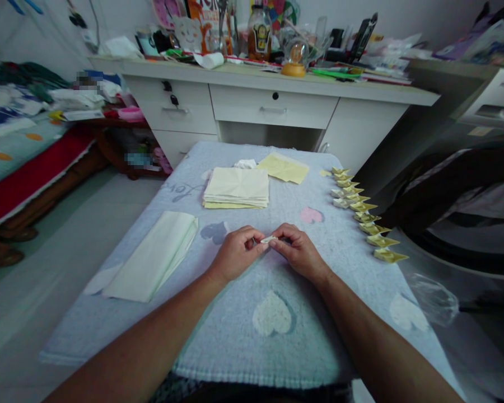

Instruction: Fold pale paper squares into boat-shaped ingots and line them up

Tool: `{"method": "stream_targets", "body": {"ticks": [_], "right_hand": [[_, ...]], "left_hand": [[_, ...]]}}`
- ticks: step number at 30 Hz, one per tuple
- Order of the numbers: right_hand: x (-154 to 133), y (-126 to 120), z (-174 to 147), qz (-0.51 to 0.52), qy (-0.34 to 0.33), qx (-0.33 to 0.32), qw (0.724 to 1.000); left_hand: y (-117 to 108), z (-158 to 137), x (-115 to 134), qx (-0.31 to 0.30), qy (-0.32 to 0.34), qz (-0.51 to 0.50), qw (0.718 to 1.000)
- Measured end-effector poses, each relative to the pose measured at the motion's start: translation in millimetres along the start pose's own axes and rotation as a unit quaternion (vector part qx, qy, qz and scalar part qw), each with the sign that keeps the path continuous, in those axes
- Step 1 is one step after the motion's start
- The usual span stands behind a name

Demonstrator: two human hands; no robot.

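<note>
Thumb and fingertips are pinching on both sides: the left hand [237, 254] is gripping one end of a small paper [268, 239], the right hand [300, 252] is taking the other, each with next to no gap at the tips, the remaining fingers curling in. And the paper is sitting between them, on the near side of the stack [236, 187] and a little to its right. Featherlight, by the look of it; likely crisp along its folds, hardly slippery, but easy to crush or tear, so the ends are looking like the right places for a soft pinch. Its long axis is running hand to hand, nearly crosswise, the right end angling slightly away; which end is the front, I'm not managing to tell.

Further out, a white bundle [155, 254] is lying left of the stack and nearer, yellow sheets [283, 168] are resting just beyond its right corner, and little folded boats [366, 217] are lining up well to its right.
</note>
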State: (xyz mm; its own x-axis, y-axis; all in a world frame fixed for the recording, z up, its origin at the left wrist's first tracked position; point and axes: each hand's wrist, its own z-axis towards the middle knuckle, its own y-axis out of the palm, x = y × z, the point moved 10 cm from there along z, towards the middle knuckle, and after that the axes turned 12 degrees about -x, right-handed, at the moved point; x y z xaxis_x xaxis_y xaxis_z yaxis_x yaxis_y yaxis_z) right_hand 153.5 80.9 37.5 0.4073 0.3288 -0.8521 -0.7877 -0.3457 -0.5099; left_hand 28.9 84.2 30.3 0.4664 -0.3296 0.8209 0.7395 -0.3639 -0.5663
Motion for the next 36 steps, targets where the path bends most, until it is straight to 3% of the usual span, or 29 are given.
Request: {"method": "stream_targets", "body": {"ticks": [7,12,19,23,29,32,36], "right_hand": [[-6,0,-1,-0.001,-0.022,0.008,1.0],[0,0,-3,0.099,-0.027,0.039,0.994],[8,13,0,0.227,-0.02,0.013,0.974],[11,15,-1,0.228,-0.01,0.013,0.974],[6,22,-1,0.258,-0.006,-0.024,0.966],[5,23,0,0.288,-0.006,-0.03,0.957],[8,24,1,0.338,0.008,-0.015,0.941]], "left_hand": [[2,0,-4,-0.011,0.001,-0.071,0.997],[5,0,-13,-0.017,-0.015,-0.104,0.994],[-2,-4,-8,0.032,0.015,-0.195,0.98],[1,-2,-2,0.017,0.026,-0.176,0.984],[5,1,-4,0.016,0.024,-0.23,0.973],[2,-2,-5,0.043,0.022,-0.199,0.979],[-2,-7,8,0.072,0.044,-0.063,0.994]]}}
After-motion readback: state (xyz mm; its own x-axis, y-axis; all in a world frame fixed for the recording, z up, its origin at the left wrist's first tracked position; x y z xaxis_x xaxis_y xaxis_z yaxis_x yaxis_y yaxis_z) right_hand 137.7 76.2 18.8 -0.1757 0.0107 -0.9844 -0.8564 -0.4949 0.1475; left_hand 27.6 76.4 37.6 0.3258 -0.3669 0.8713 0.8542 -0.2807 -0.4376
